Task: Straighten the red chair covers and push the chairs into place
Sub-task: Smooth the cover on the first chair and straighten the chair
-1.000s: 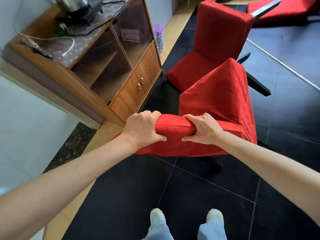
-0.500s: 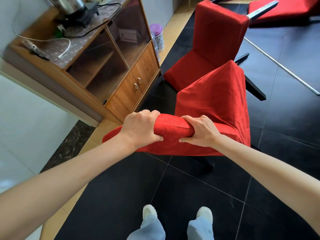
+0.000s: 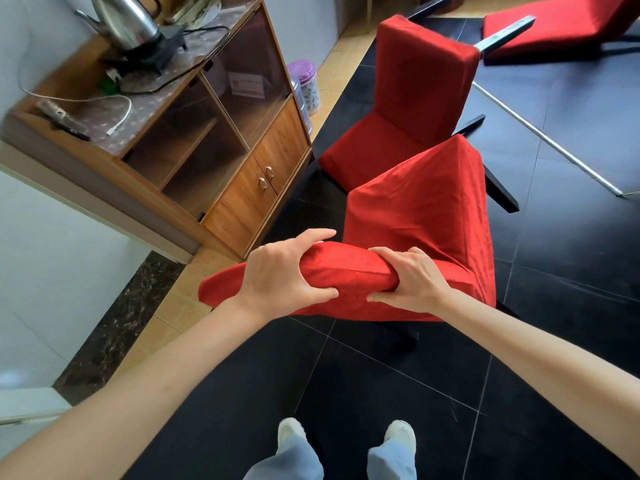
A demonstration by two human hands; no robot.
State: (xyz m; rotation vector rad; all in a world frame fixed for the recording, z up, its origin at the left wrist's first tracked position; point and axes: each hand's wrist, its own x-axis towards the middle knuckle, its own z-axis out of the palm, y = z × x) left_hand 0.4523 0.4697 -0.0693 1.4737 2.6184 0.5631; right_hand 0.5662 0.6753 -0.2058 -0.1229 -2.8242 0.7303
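Observation:
A chair in a red cover stands in front of me with its back toward me. My left hand grips the top edge of the chair back, fingers over the front, thumb behind. My right hand grips the same top edge a little to the right. The cover lies wrinkled over the seat. A second red-covered chair stands just beyond, facing the same way, its seat close to the first chair's front. A third red chair shows at the top right.
A wooden cabinet with glass doors stands at the left, close to both chairs; a kettle and cables sit on top. A purple-lidded jar stands on the floor behind it. A metal rod lies on the black floor at right.
The chair has shifted slightly left, nearer to the cabinet, and I have stepped along with it. Both hands keep their grip on the chair back.

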